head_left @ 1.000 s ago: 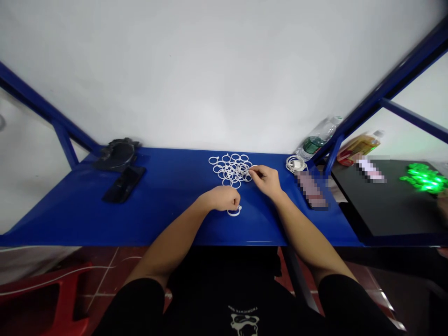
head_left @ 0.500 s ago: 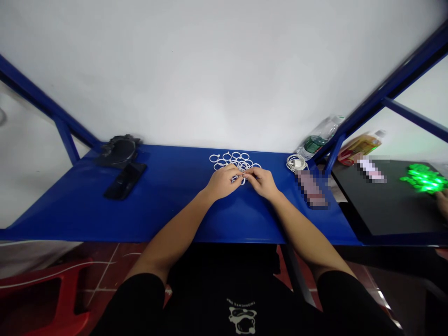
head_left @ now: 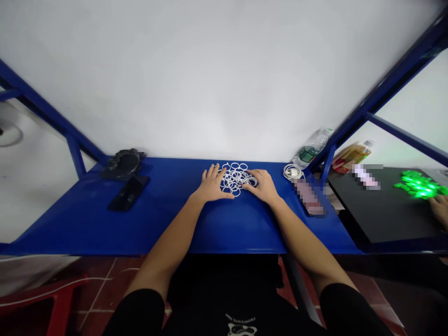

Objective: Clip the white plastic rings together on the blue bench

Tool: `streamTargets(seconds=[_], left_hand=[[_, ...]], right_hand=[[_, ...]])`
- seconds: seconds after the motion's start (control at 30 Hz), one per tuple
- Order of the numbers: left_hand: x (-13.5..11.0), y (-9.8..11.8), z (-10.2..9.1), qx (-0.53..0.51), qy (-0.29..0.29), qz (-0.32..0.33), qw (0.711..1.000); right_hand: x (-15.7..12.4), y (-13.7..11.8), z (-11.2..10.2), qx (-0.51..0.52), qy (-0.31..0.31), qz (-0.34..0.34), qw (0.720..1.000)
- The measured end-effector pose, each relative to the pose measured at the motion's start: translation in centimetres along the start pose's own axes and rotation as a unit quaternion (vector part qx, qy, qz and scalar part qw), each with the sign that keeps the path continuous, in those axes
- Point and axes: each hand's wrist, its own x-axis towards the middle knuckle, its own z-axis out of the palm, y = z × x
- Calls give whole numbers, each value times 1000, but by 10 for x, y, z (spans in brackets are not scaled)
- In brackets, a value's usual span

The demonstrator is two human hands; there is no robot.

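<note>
A pile of thin white rings point(head_left: 235, 178), some with a small knob on the edge, lies near the wall on the blue table point(head_left: 168, 219). My left hand point(head_left: 212, 185) borders the pile on its left, palm down, fingers spread and thumb stretched along its near side. On the right, my right hand point(head_left: 262, 186) curves around the edge of the pile, thumb and fingers apart, touching the rings there. Neither hand appears to grip a ring. Part of the pile's outer edge is hidden beneath the fingers.
At the left are a black phone-like slab point(head_left: 129, 192) and a dark crumpled object point(head_left: 124, 163). To the right sit a coiled white cable point(head_left: 293, 172), a pixelated phone-shaped item point(head_left: 310, 198) and a plastic bottle point(head_left: 311, 149). Another person's hand point(head_left: 440, 207) is by glowing green pieces point(head_left: 420, 184).
My hands were pinched together over the near side of the rings. They have parted to either side, fingers opened, and the rings are drawn into a closer pile. The camera view has shifted slightly.
</note>
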Motion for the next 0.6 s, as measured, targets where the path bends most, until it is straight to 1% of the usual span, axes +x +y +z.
streamTargets(seconds=[0.03,0.1,0.2,0.3,0.37,0.43,0.6], left_hand=[[4,-3,1,14,-34,-3,999],[13,-8,2,36,-75,7,997],[32,-11,1,57,-99,34,993],[45,-13,3,60,-120,43,990],[48,-13,9,58,-119,45,990],[48,-13,15,57,-101,52,992],[44,-11,24,56,-49,65,995]], right_hand=[[1,4,1,-2,-10,5,1000],[7,11,6,-14,-46,23,999],[24,17,16,-28,-133,58,989],[41,19,26,-30,-195,74,978],[47,18,31,-30,-220,75,972],[47,17,35,-30,-232,71,970],[41,12,39,-13,-214,70,974]])
